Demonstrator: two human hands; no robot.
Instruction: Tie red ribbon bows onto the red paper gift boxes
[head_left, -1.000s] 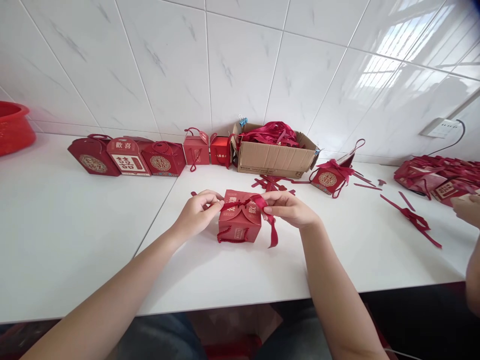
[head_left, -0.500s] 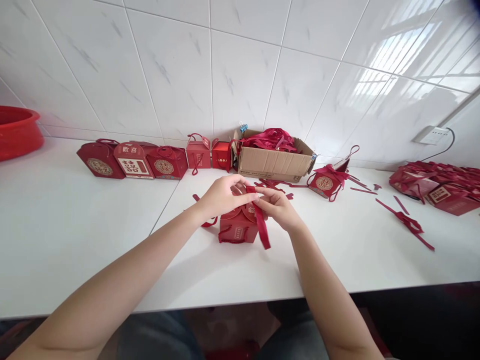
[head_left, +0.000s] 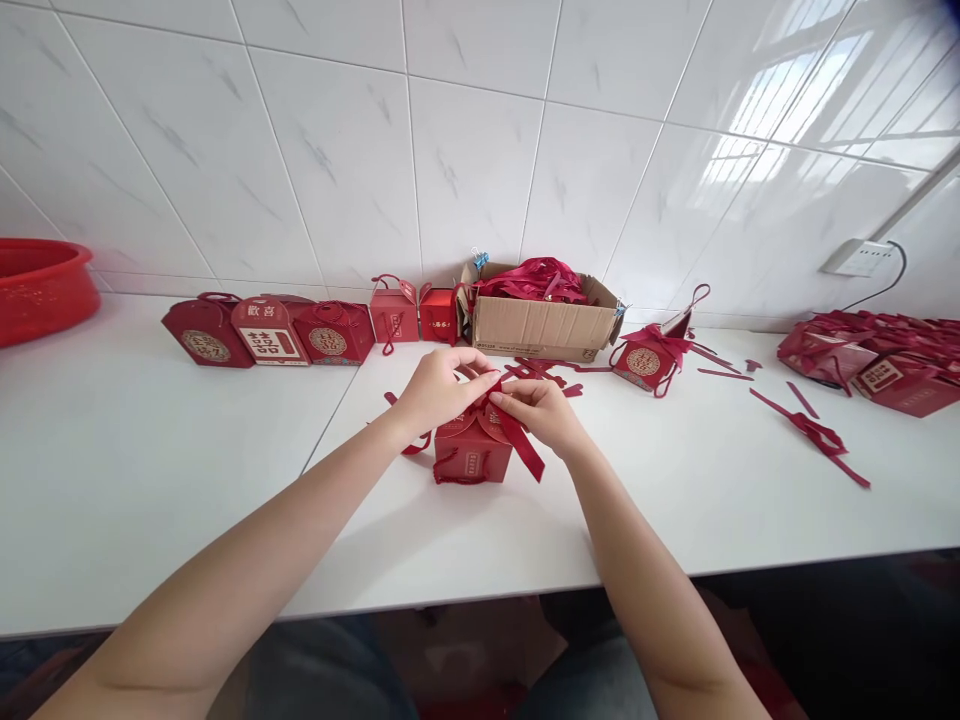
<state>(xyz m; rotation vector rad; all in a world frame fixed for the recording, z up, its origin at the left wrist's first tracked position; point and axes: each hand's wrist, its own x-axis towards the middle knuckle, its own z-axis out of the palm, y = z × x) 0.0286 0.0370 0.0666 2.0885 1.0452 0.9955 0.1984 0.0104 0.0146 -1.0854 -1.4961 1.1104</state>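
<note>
A small red gift box (head_left: 471,455) with a cord handle on its front stands on the white table in front of me. Above its top flaps, my left hand (head_left: 448,388) pinches a dark red ribbon. My right hand (head_left: 541,408) closes thumb and fingers on the same ribbon (head_left: 525,447), just to the right of the left fingertips. One ribbon tail slants down past the box's right side. Partly hidden by the fingers is the spot where the ribbon crosses the box top.
Several finished-looking red boxes (head_left: 334,333) line the wall. A cardboard box (head_left: 544,328) holds more ribbons. To the right are a bow-tied box (head_left: 646,362), loose ribbon strips (head_left: 814,432) and a pile of red boxes (head_left: 907,390). A red basin (head_left: 45,290) stands far left.
The ribbon's upright loop between my fingers has been drawn down close to the box top. My right hand has shifted slightly left, and the tail now slants outward. The view has tilted a little.
</note>
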